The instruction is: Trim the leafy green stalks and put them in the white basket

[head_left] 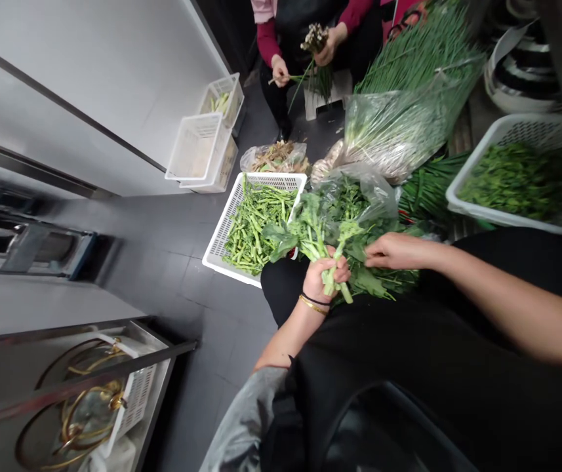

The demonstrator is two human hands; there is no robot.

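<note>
My left hand [326, 276], with a black band and a gold bracelet at the wrist, is wrapped round a bunch of leafy green stalks [316, 237]. The cut ends stick out below the fist and the leaves fan out above it. My right hand [393, 251] is beside the bunch, its fingers pinched together over a pile of leafy greens [372, 278]; what is between the fingertips is hidden. A clear plastic bag [376, 187] partly covers the pile. To the left of my hands, a white slotted basket [221, 229] holds trimmed green stems [256, 229].
Another person's hands [328, 47] hold thin stalks across from me. Long green stalks [408, 111] in plastic lie near a bag of scraps [281, 157]. A basket of greens [511, 124] stands right; white crates [195, 147] stand by the wall. A metal shelf [157, 354] is at lower left.
</note>
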